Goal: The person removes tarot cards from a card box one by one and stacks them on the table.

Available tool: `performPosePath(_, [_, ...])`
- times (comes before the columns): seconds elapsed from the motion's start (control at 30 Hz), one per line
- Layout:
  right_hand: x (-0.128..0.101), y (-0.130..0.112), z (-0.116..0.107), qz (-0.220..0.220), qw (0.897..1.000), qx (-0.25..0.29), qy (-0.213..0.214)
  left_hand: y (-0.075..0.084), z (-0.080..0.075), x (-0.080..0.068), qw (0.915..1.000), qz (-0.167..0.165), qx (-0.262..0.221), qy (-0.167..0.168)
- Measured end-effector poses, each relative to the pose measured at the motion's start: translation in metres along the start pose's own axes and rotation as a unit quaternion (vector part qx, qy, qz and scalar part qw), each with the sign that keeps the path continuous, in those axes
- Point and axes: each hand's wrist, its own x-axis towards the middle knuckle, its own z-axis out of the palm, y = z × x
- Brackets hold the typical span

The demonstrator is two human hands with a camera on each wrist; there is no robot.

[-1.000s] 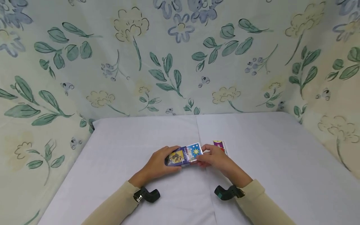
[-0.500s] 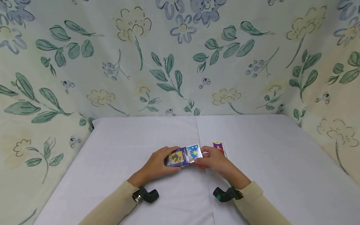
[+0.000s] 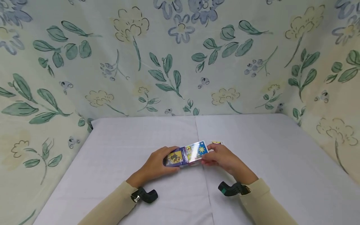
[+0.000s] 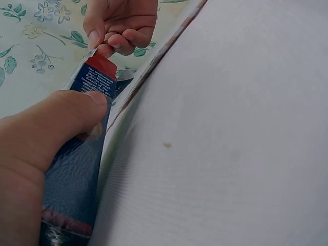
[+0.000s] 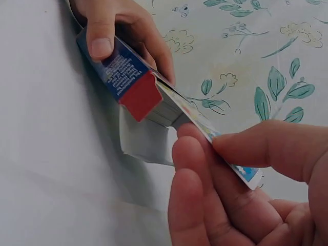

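Observation:
My left hand grips a dark blue card box with a yellow picture panel, its thumb lying along one side in the left wrist view. From the box's open end sticks out a card with a bright star on blue. My right hand pinches that card's outer end between thumb and fingers. In the right wrist view, a red side flap and a white end flap stand folded out. Edges of stacked cards show inside the box.
A second card lies on the white-covered table just behind my right hand, mostly hidden by it. Floral cloth hangs behind the table and along both sides.
My right hand has moved to the right, drawing the star card farther out of the box. The left hand and box have stayed about where they were. The card on the table is now more covered.

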Motion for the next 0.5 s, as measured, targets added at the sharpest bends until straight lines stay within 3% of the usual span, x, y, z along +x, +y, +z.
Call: performPosePath(0.5, [-0.004, -0.007, -0.024, 0.014, 0.997, -0.002, 0.081, 0.001, 0.001, 0.001, 0.9999, -0.010, -0.004, -0.009])
